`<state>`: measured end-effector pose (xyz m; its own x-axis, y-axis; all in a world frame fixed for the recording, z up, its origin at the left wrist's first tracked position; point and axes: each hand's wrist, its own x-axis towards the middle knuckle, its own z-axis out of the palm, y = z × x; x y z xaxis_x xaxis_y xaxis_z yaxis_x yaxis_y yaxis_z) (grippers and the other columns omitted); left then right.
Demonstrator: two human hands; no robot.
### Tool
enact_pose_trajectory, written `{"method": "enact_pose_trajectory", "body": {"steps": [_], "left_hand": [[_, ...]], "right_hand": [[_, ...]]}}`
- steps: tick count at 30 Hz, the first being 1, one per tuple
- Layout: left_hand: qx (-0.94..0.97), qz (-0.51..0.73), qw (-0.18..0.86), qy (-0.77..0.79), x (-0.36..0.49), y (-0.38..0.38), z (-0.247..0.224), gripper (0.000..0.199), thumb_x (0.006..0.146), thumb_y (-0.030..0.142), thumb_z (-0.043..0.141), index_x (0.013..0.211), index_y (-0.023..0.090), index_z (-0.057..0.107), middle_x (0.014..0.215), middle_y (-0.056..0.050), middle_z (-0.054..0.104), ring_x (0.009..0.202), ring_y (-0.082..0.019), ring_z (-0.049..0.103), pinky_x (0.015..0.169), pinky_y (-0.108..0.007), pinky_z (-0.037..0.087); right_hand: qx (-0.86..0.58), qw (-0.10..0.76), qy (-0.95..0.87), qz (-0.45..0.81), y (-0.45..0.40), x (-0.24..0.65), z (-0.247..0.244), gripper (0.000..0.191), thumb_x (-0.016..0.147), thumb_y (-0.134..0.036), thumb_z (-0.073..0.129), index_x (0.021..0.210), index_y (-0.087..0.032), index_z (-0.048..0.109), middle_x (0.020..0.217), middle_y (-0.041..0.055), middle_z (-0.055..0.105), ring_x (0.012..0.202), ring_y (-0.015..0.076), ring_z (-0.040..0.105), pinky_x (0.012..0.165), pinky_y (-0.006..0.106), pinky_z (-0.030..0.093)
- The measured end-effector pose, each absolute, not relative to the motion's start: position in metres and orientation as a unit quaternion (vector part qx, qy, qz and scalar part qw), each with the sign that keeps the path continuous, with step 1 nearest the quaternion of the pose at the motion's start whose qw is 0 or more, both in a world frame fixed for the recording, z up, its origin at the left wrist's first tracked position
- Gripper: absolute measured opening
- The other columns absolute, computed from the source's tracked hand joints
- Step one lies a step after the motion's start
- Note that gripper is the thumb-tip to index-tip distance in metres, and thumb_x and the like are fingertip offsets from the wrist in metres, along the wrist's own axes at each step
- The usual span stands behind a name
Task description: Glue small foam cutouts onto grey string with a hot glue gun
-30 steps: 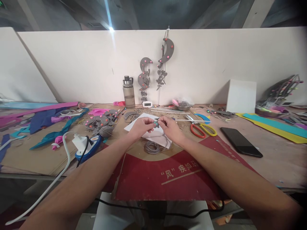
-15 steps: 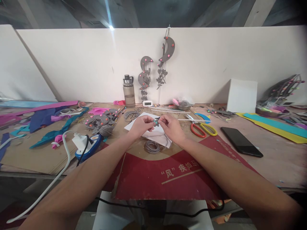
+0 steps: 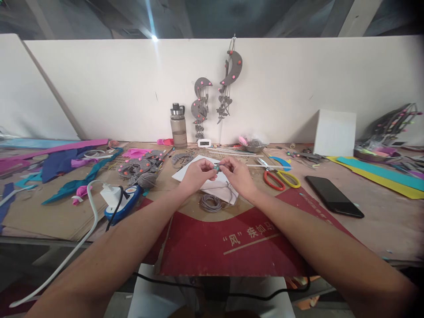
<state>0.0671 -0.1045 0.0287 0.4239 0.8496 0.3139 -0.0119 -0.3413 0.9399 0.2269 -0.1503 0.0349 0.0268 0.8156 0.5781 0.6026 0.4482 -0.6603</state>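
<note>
I see my left hand (image 3: 195, 175) and right hand (image 3: 239, 176) pinching one small teal bead (image 3: 217, 167) on thin grey cord (image 3: 228, 187); a loose pinch could drop it onto the cluttered tabletop (image 3: 380, 221).

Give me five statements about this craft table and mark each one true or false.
1. Both hands, left hand and right hand, pinch a small teal piece between them. True.
2. The phone lies left of the hands. False: it lies to their right.
3. The coil of grey cord lies on the table near the hands. True.
4. The scissors have blue handles. False: one is red, one yellow.
5. The water bottle lies on its side. False: it stands upright by the wall.
</note>
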Motion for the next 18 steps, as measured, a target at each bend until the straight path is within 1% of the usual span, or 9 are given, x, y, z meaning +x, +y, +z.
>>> {"method": "enact_pose_trajectory", "body": {"steps": [3, 6, 8, 11, 14, 18], "left_hand": [[0.710, 0.411, 0.482, 0.307, 0.065, -0.106, 0.033, 0.025, 0.067, 0.031, 0.072, 0.080, 0.015, 0.058, 0.071, -0.002, 0.063, 0.063, -0.012, 0.060, 0.064, -0.027, 0.049], [0.749, 0.367, 0.444, 0.326, 0.059, -0.105, 0.039, 0.026, 0.071, 0.041, 0.067, 0.079, 0.016, 0.065, 0.072, -0.002, 0.063, 0.061, -0.011, 0.057, 0.059, -0.024, 0.045], [0.761, 0.355, 0.429, 0.335, 0.054, -0.103, 0.043, 0.029, 0.075, 0.045, 0.063, 0.075, 0.016, 0.066, 0.065, -0.002, 0.061, 0.057, -0.011, 0.054, 0.053, -0.023, 0.041], [0.777, 0.328, 0.434, 0.316, 0.051, -0.098, 0.045, 0.027, 0.074, 0.043, 0.065, 0.071, 0.016, 0.066, 0.055, 0.000, 0.057, 0.050, -0.010, 0.050, 0.048, -0.021, 0.037], [0.776, 0.305, 0.470, 0.290, 0.052, -0.094, 0.040, 0.025, 0.072, 0.040, 0.068, 0.068, 0.015, 0.065, 0.055, -0.002, 0.059, 0.048, -0.009, 0.051, 0.048, -0.021, 0.039], [0.701, 0.342, 0.552, 0.297, 0.058, -0.089, 0.030, 0.026, 0.072, 0.038, 0.070, 0.077, 0.013, 0.065, 0.068, -0.007, 0.066, 0.053, -0.011, 0.058, 0.054, -0.025, 0.048]], "right_hand": [[-0.523, 0.481, -0.695, 0.108, -0.147, 0.231, 0.036, 0.008, 0.080, -0.023, 0.052, 0.076, -0.018, 0.057, 0.063, -0.0031, 0.048, 0.060, 0.0115, 0.043, 0.059, 0.025, 0.034], [-0.508, 0.449, -0.733, 0.059, -0.147, 0.235, 0.039, 0.008, 0.081, -0.020, 0.051, 0.075, -0.019, 0.056, 0.065, -0.0027, 0.048, 0.061, 0.0117, 0.043, 0.060, 0.025, 0.033], [-0.480, 0.416, -0.772, 0.018, -0.149, 0.236, 0.041, 0.008, 0.081, -0.017, 0.050, 0.075, -0.019, 0.055, 0.070, -0.0007, 0.050, 0.066, 0.0129, 0.045, 0.062, 0.026, 0.034], [-0.464, 0.362, -0.808, -0.023, -0.154, 0.235, 0.043, 0.011, 0.084, -0.014, 0.047, 0.079, -0.019, 0.056, 0.083, 0.0035, 0.054, 0.076, 0.0155, 0.049, 0.067, 0.027, 0.035], [-0.471, 0.339, -0.813, -0.033, -0.155, 0.232, 0.042, 0.012, 0.086, -0.014, 0.046, 0.086, -0.019, 0.057, 0.091, 0.0061, 0.056, 0.079, 0.0170, 0.050, 0.069, 0.029, 0.037], [-0.466, 0.390, -0.793, -0.042, -0.152, 0.233, 0.039, 0.012, 0.084, -0.014, 0.050, 0.094, -0.019, 0.054, 0.091, 0.0057, 0.056, 0.079, 0.0172, 0.051, 0.072, 0.030, 0.039]]}}
